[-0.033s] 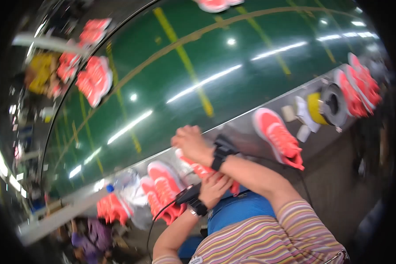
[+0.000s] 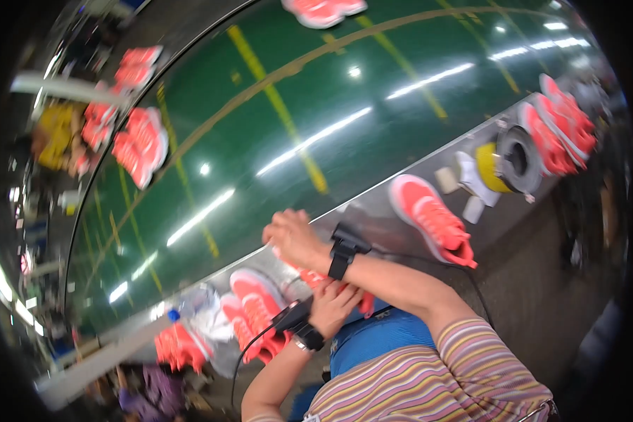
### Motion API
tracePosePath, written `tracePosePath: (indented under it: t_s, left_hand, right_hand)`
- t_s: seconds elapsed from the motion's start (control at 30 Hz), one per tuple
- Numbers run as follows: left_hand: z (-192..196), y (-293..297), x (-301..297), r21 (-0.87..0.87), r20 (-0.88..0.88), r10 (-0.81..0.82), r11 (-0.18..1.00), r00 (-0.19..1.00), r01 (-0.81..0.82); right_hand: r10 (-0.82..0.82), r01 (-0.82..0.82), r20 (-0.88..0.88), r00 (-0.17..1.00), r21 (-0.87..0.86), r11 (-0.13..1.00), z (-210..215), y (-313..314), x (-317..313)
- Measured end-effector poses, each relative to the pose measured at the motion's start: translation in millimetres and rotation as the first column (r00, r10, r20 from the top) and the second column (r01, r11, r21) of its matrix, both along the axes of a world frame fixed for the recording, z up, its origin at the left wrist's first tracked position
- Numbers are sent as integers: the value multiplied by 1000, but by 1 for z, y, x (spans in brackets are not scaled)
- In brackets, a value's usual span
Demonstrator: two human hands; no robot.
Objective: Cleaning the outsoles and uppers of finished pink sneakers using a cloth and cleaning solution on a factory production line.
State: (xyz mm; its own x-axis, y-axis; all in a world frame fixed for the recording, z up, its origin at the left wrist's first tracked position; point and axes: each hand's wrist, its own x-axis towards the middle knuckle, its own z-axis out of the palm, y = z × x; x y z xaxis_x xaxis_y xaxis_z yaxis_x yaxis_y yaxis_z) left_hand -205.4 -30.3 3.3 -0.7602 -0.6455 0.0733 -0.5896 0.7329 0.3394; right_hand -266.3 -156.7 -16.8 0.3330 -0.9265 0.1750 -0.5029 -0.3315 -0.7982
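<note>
A coral sneaker (image 2: 311,277) with a pale sole lies between my two hands, mostly covered by them. My left hand (image 2: 335,307) is closed over its heel end, close to my body. Over the toe end, at the edge of the green surface, my right hand (image 2: 293,240) has its fingers curled; their undersides are hidden. Both wrists carry black strapped devices. Left of my hands, a pair of coral sneakers (image 2: 259,302) rests on the metal ledge (image 2: 359,218). A single coral sneaker (image 2: 431,216) sits on that ledge to the right.
The green conveyor-like surface (image 2: 211,162) has yellow stripes and carries more coral sneakers (image 2: 141,146). A tape roll (image 2: 519,160), a yellow roll (image 2: 492,167) and further sneakers (image 2: 559,130) occupy the right ledge. Clear plastic (image 2: 209,313) lies left. People in yellow (image 2: 55,137) and purple (image 2: 151,394) are nearby.
The whole view has shifted slightly. Sneakers on the green surface appear a little farther left and lower. My hands stay on the sneaker, with slightly more of it covered.
</note>
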Motion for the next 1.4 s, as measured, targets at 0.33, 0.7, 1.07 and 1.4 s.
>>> tracePosePath:
  t_s: [0.33,0.7,1.07,1.4]
  left_hand:
    - [58,-75,-85,431,48,-342,855,939,290]
    - [25,-96,-146,-78,-17,-316,946,949,314]
    - [1,-92,-103,-139,111,-157,975,981,172]
    - [-5,-80,-99,-150,31,-131,979,991,134]
  right_hand:
    - [-750,689,361,554,307,657,92,125,-237]
    - [-893,656,440,94,647,388,32,193,-276]
    - [-754,582,427,500,479,657,-4,125,-245]
    - [-434,334,265,861,347,876,-10,71,-248]
